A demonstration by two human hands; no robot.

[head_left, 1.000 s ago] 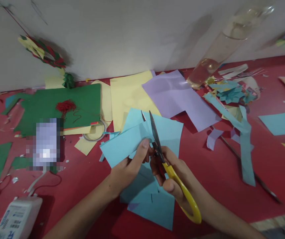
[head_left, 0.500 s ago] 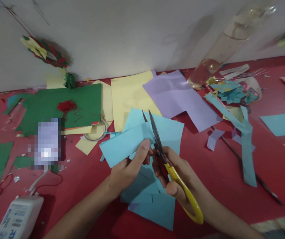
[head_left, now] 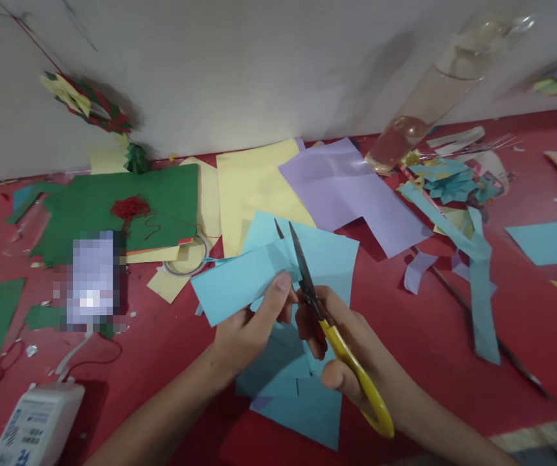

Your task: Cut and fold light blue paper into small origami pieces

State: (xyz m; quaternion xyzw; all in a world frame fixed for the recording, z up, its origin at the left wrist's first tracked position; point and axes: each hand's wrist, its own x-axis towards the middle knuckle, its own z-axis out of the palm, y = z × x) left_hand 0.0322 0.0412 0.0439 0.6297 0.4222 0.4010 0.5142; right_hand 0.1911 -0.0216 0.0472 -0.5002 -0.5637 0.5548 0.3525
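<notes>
Left grip [head_left: 252, 333] pinches blue paper [head_left: 239, 285] while right grip [head_left: 359, 336] holds yellow-handled scissors [head_left: 338, 342], blades parted, above red tabletop [head_left: 434, 343].

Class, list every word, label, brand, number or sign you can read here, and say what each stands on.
No text reads clearly enough to quote.
White box: blue and dark print, too blurred to read.
Device: pixelated, so nothing on it can be read.
Scissors: no lettering can be made out.
</notes>
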